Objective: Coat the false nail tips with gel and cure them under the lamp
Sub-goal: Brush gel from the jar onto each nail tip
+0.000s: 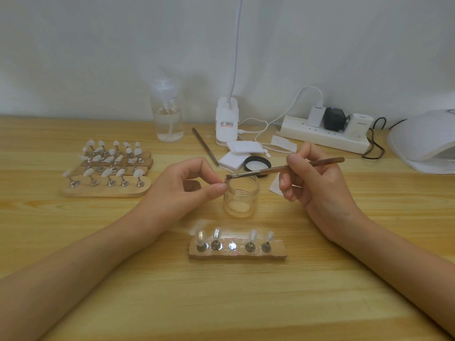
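Table (246, 303): pale wood grain, under both forearms.
Curing lamp (423, 141): white dome far right of the right hand, cut off by the frame edge.
Nail racks (105, 190): wooden bases with white tips on metal stems, left of the left hand; blurred.
Right hand (317, 183): grips the brush.
Left hand (177, 190): thumb and forefinger are pinched at the jar's rim; what they hold cannot be told.
Holder strip (278, 252): nearer than both hands, with four nail tips (200, 237); middle disc bare.
Jar (241, 198): clear glass, open, between the hands.
Brush (270, 169): brown handle, flat bristles over the jar's mouth.
Clip label (226, 125): orange print, unreadable.
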{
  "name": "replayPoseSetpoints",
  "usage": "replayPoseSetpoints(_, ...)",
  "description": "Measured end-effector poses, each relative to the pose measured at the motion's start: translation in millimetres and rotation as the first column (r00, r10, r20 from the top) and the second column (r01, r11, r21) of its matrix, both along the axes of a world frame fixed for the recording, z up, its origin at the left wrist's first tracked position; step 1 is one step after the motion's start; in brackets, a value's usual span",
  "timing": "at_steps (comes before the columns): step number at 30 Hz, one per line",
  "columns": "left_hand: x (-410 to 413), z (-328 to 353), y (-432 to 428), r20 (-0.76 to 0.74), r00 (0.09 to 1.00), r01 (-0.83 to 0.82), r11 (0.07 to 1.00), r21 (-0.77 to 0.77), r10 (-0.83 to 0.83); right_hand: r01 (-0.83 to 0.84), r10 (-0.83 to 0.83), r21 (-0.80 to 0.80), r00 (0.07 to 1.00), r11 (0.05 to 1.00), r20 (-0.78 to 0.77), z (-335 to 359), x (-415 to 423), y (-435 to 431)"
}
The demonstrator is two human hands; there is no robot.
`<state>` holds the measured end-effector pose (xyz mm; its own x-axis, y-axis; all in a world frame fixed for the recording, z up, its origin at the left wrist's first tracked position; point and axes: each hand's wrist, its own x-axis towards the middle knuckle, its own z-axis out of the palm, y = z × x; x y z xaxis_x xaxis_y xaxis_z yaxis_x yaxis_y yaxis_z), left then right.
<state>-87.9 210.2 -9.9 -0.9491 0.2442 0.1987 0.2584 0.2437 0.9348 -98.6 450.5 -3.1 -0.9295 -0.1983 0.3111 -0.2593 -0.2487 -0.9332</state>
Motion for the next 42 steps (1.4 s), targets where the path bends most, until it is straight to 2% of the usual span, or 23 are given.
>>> replayPoseSetpoints(6, 1.2, 1.5, 1.3, -0.013, 1.000, 0.015, 0.999, 0.028, -0.014, 0.095, -0.096, 0.018, 0.994, 0.995, 0.043, -1.5, -0.3, 1.6)
replayPoseSetpoints(9, 1.7, 1.8, 1.3, -0.010, 1.000, 0.011, 0.999, 0.035, -0.010, 0.049, -0.048, -0.026, 0.999, 0.998, 0.014, -0.6, -0.5, 1.5)
replayPoseSetpoints(13, 1.6, 2.0, 1.3, 0.000, 1.000, 0.006, 1.000, 0.028, -0.006, 0.000, 0.000, -0.007, 1.000, 1.000, -0.005, 0.4, -0.2, 0.5)
replayPoseSetpoints(21, 2.1, 2.0, 1.2, -0.020, 1.000, 0.011, 1.000, 0.028, -0.011, 0.109, -0.110, 0.044, 0.994, 0.993, 0.026, -2.4, -1.0, 1.2)
replayPoseSetpoints(25, 1.4, 1.3, 0.6, -0.008, 1.000, 0.017, 0.999, 0.041, -0.016, 0.055, -0.055, -0.027, 0.998, 0.998, 0.001, -0.4, -0.8, 1.9)
replayPoseSetpoints(28, 1.2, 0.9, 0.3, -0.004, 1.000, 0.016, 0.999, 0.041, -0.016, 0.016, -0.016, -0.014, 1.000, 1.000, -0.005, 0.0, -0.3, 1.0)
replayPoseSetpoints(35, 1.2, 1.7, 0.7, -0.016, 1.000, 0.023, 0.999, 0.037, -0.023, 0.118, -0.120, 0.045, 0.992, 0.992, 0.027, -1.3, -0.7, 1.1)
replayPoseSetpoints(42, 0.1, 0.4, -0.3, -0.019, 1.000, 0.020, 0.999, 0.040, -0.019, 0.021, -0.022, -0.015, 1.000, 1.000, -0.016, 0.5, 0.3, 0.6)
